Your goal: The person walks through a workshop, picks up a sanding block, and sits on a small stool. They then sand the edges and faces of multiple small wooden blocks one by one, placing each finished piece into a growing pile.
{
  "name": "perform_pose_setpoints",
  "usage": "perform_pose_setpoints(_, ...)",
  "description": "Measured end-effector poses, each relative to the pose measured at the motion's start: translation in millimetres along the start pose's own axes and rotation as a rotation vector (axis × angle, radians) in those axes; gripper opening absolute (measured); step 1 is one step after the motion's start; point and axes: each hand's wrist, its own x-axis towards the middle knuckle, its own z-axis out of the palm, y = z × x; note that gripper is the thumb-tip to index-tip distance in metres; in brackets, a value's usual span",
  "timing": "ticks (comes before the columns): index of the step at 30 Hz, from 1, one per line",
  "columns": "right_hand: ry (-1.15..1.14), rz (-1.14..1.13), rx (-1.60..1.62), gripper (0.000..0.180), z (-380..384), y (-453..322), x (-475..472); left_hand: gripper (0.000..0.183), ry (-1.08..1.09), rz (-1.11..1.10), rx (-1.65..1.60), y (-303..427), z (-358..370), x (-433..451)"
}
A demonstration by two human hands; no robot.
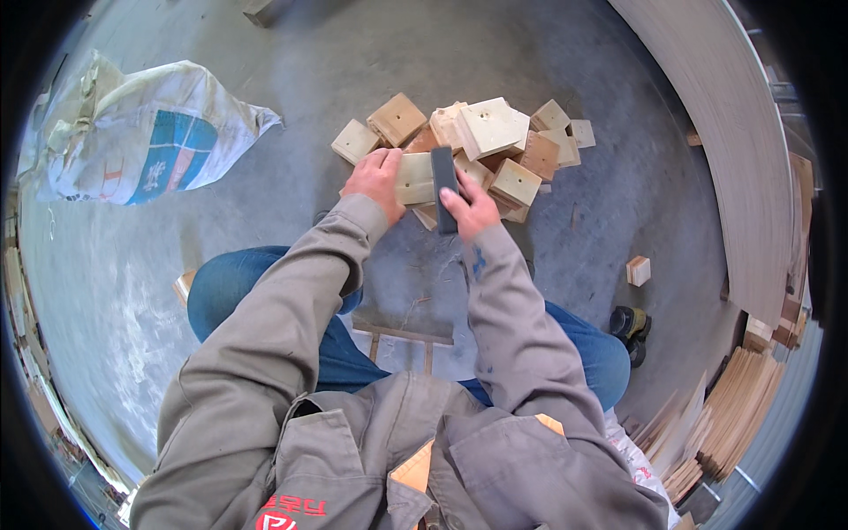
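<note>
My left hand (375, 181) is closed around the left end of a pale wooden block (416, 179) with a small dark hole in its face. In my right hand (472, 204) is a dark grey rectangular block (444, 189), perhaps a sanding block, held upright against the right end of the wooden block. Both hands are in front of a heap of square wooden blocks (489, 126), pale and reddish brown, several with a hole in the middle. Some lie stacked, others tilted on the concrete floor.
A white woven sack (159, 139) lies at the upper left. A single wooden block (638, 271) and a yellow and black power tool (629, 331) sit to the right. Long boards (729, 132) line the right side, with stacked thin wood strips (742, 404) below them.
</note>
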Motion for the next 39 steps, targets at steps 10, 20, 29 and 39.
perform_pose_setpoints(10, -0.038, 0.076, 0.018, 0.064, 6.4, -23.6, 19.0, 0.09, -0.028, -0.03, 0.011, -4.1, -3.5, -2.0)
perform_pose_setpoints(20, -0.03, 0.07, -0.006, 0.067, -3.4, -3.0, -7.6, 0.083, -0.028, -0.027, 0.025, 1.0, -0.4, -2.1)
perform_pose_setpoints(29, 0.027, 0.049, -0.205, 0.063, -5.2, -14.9, 53.9, 0.096, -0.021, -0.01, 0.033, 1.8, 2.7, 2.7)
perform_pose_setpoints(39, 0.034, 0.2, 0.035, 0.067, -5.6, 17.0, -41.8, 0.081, -0.005, -0.01, 0.043, -1.4, 3.9, -1.0)
